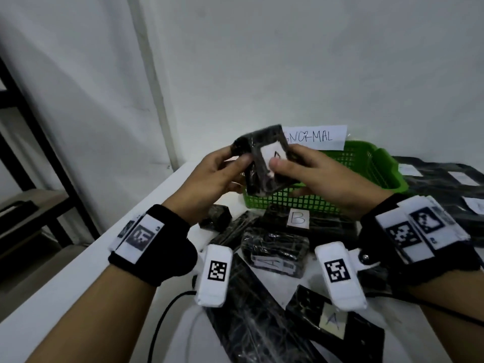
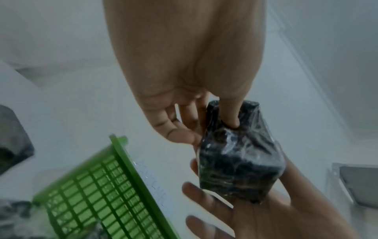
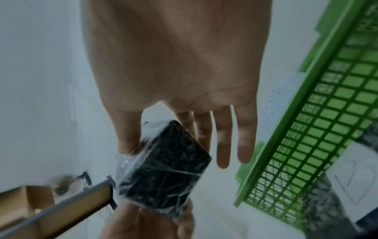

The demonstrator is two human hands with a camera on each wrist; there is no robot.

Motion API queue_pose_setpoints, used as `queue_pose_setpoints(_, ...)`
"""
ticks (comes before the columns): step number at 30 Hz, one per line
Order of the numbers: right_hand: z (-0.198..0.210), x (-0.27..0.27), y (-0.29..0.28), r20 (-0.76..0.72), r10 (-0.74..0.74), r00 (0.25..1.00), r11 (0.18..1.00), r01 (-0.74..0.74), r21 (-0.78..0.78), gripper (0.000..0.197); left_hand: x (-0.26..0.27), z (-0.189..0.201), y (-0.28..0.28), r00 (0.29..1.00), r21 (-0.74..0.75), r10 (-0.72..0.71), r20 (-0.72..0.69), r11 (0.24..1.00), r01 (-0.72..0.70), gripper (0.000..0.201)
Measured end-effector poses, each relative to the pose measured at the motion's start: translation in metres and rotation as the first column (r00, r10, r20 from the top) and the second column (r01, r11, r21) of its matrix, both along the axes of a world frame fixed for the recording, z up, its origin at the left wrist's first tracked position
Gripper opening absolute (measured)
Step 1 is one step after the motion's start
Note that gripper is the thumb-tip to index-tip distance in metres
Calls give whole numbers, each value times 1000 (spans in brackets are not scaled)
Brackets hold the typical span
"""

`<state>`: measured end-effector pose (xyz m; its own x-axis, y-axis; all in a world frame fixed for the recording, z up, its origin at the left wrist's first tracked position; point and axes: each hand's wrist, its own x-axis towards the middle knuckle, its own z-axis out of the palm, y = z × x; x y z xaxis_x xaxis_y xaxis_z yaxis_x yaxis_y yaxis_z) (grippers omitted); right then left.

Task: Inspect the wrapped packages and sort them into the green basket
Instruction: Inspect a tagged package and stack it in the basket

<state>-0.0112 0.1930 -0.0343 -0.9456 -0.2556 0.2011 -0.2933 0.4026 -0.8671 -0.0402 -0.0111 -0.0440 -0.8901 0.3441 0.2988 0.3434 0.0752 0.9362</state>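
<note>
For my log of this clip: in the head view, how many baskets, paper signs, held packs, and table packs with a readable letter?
Green basket: 1
Paper sign: 1
Held pack: 1
Lettered table packs: 3 (B pack, middle A pack, near A pack)
Total: 6
</note>
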Motion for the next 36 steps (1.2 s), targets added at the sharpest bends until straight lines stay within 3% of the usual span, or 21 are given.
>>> queue_pose_setpoints(2,-1,4,6,-15,-30,999,992,28,-126,63,-2,-1,17,1000,84,9,15,996,-10,30)
queue_pose_setpoints(5,-3,5,22,-168,-181,969,981,165,-106,63,-6,0,42,998,111,58,-14,992,-57,26)
queue_pose_setpoints(8,-1,8,38,-188,-221,957,972,200,-121,60,-12,1,62,990,120,104,-93,988,-93,25)
queue_pose_setpoints(14,10,14,69,-153,-308,939,944,281,-175,47,-13,11,91,994,185,-108,-1,977,107,38)
queue_pose_setpoints(18,14,19,75,-185,-300,936,949,273,-158,53,-14,17,99,990,149,-59,-131,986,79,33)
queue_pose_setpoints(22,17,22,85,-208,-296,932,951,266,-159,80,-11,24,94,964,63,-113,-241,989,132,57)
queue_pose_setpoints(25,20,21,92,-169,-306,937,914,239,-329,96,-7,26,93,951,53,-168,-259,981,188,60)
queue_pose_setpoints(28,24,21,93,-76,-277,958,823,196,-534,82,-3,25,102,965,127,-141,-223,977,172,48)
queue_pose_setpoints(31,22,22,89,-36,-221,975,822,167,-545,57,-2,22,108,976,116,-167,-139,976,184,47)
queue_pose_setpoints(36,18,22,80,-57,-206,977,814,139,-564,56,-2,23,108,984,109,-105,-147,987,122,46)
